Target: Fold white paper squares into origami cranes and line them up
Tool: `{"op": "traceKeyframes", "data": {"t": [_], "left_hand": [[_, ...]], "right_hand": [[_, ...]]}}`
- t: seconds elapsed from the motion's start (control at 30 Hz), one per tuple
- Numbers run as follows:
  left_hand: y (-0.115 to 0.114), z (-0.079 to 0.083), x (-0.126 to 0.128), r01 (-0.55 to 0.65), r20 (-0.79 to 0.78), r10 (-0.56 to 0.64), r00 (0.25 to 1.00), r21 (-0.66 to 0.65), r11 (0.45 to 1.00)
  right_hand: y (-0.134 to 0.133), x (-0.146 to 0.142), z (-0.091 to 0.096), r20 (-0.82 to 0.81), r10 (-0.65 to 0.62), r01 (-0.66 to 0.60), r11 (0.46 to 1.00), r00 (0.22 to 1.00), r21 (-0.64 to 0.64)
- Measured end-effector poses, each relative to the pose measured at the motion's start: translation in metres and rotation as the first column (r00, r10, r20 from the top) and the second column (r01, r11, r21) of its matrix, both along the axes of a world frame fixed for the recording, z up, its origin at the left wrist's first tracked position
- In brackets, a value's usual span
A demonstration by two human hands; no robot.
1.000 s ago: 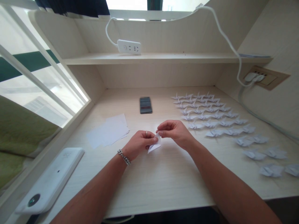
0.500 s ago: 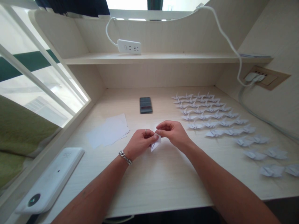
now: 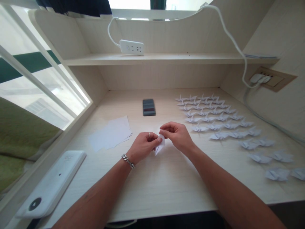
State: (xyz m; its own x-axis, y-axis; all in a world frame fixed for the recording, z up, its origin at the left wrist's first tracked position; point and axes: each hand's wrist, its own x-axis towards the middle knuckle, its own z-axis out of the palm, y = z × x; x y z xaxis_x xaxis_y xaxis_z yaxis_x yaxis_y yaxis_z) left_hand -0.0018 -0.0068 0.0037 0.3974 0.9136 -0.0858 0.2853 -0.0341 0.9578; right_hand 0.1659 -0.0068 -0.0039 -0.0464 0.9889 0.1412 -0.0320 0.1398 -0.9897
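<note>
A small folded piece of white paper [image 3: 160, 146] is held up over the middle of the desk, its lower end coming to a point. My left hand [image 3: 145, 144], with a ring and a chain bracelet, pinches it from the left between thumb and fingers. My right hand [image 3: 176, 133] has thumb and fingertips pressed together at the paper's upper edge. The fingers partly hide the top of the fold. On the right side of the desk stand several rows of folded paper cranes [image 3: 220, 118]. Loose white sheets [image 3: 113, 132] lie left of my hands.
A dark, blurred rectangular object [image 3: 149, 107] lies behind my hands. At the left edge is a long white device [image 3: 53, 184] with a round dark display. A power strip [image 3: 132, 47] sits on the shelf [image 3: 162, 59]; a white cable [image 3: 230, 35] runs down to a wall socket [image 3: 273, 79].
My right hand has risen very slightly at the paper's upper edge. The folded paper has shifted a little to the right. My left hand stays nearly still.
</note>
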Motion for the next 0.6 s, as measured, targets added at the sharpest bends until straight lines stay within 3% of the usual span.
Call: {"op": "traceKeyframes", "data": {"t": [0.2,0.43,0.6], "left_hand": [[0.0009,-0.0004,0.0007,-0.043,0.023,0.042,0.999,0.05,0.998],[0.0022,0.0029,-0.001,-0.221,0.132,0.211,0.968,0.059,0.974],[0.0032,0.001,-0.0022,-0.188,0.251,0.185,0.95,-0.015,0.982]], "right_hand": [[0.0009,-0.0015,-0.0015,0.014,-0.003,0.004,0.999,1.0,-0.037],[-0.0025,-0.0067,-0.0042,0.042,0.187,-0.18,0.973,0.981,-0.142],[-0.0016,-0.0084,-0.0053,0.005,0.086,-0.085,0.991,0.996,-0.103]]}}
